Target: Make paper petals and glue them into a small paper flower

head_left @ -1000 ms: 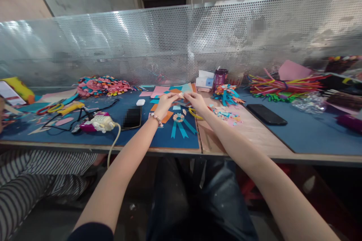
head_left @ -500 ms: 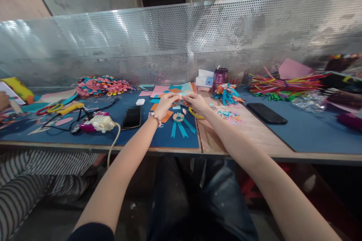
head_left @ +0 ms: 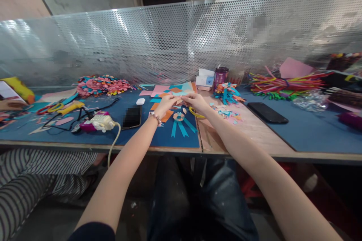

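Observation:
My left hand (head_left: 166,105) and my right hand (head_left: 195,102) meet over the mat, fingertips pinched together. Between them is a small peach-coloured piece of paper (head_left: 179,101), mostly covered by the fingers. Just below, on the blue mat, lies a paper rosette (head_left: 174,117) with a peach scalloped ring and blue forked tails (head_left: 181,129). Orange paper (head_left: 167,116) shows beside my left wrist, which wears a beaded bracelet (head_left: 156,118). Yellow-handled scissors (head_left: 195,113) lie partly hidden under my right hand.
To the left are a dark phone (head_left: 132,116), a white earbud case (head_left: 140,101), a power strip (head_left: 102,122) and a pink paper heap (head_left: 93,86). On the right stand a purple cup (head_left: 220,78), paper bundle (head_left: 226,93) and black phone (head_left: 267,113). A co-worker's hand (head_left: 13,105) shows far left.
My fingers have shifted slightly around the small paper, and more of its peach surface shows. At far left the co-worker's hand has come further into view, below the lit screen.

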Demonstrator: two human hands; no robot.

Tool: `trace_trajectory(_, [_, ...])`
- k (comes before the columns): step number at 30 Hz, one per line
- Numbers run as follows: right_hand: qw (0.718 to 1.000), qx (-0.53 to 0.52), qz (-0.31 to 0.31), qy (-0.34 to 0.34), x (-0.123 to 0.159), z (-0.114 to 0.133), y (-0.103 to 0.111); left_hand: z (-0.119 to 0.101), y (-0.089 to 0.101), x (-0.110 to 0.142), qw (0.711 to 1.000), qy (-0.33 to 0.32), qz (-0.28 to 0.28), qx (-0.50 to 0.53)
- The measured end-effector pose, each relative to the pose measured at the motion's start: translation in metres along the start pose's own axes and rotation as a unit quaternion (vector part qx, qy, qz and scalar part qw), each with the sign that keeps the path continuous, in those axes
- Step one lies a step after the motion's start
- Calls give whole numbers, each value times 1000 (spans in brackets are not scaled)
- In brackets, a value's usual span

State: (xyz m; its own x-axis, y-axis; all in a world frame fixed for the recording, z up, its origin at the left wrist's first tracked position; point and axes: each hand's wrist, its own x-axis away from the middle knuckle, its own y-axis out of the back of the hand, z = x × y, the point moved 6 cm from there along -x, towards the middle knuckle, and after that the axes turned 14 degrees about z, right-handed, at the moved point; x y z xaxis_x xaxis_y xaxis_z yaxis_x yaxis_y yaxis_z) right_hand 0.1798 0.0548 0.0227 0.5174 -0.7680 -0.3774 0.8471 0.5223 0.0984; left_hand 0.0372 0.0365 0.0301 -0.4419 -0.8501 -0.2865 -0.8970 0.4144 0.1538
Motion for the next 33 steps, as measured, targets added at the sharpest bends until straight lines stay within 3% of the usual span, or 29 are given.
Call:
trace_trajectory(10, [999, -52, -6, -16, 2, 1, 1, 7, -5, -5, 995, 14, 79, 53])
trace_trajectory(15, [997, -80, -3, -23, 1, -6, 5, 8, -5, -7, 995, 25, 75, 65])
trace_trajectory(33, [999, -15, -37, -9, 2, -2, 8, 5, -4, -6, 993, 1, 72, 90])
